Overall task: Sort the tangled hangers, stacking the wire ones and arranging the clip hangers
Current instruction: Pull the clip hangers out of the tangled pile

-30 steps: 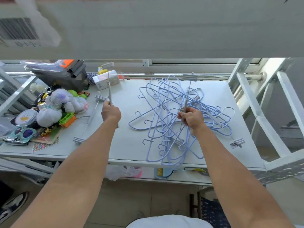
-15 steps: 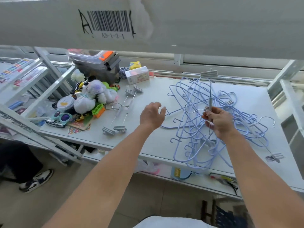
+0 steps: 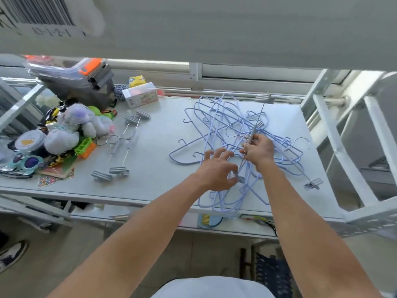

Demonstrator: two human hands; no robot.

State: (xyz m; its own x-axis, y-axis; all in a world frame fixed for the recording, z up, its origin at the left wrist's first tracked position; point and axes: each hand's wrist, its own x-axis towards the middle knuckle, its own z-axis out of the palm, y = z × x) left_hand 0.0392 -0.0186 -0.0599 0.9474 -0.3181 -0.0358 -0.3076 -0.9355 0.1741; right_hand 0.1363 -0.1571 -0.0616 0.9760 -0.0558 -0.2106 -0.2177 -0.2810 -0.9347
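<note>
A tangle of pale blue wire hangers (image 3: pixel 217 125) covers the right half of the white table (image 3: pixel 159 168). My right hand (image 3: pixel 258 150) is shut on the middle bar of a grey clip hanger (image 3: pixel 263 97) that stands tilted up out of the tangle, its far clip near the table's back edge. My left hand (image 3: pixel 217 168) hovers over the near part of the tangle, fingers spread, thumb and forefinger close to that hanger's lower clip. Two grey clip hangers (image 3: pixel 120 147) lie side by side left of centre. Another clip hanger (image 3: pixel 313 183) pokes out at the tangle's right.
Plush toys (image 3: pixel 71 125), a round tin (image 3: pixel 30 140), sunglasses and small items crowd the table's left end. A grey tool case (image 3: pixel 79 80) and a small box (image 3: pixel 140 94) stand at the back left. White shelf frames (image 3: pixel 343 151) rise on the right.
My left hand let go of a clip hanger, now lying beside the other on the left, and crossed right to the tangle. My right hand kept its grip on the upright clip hanger.
</note>
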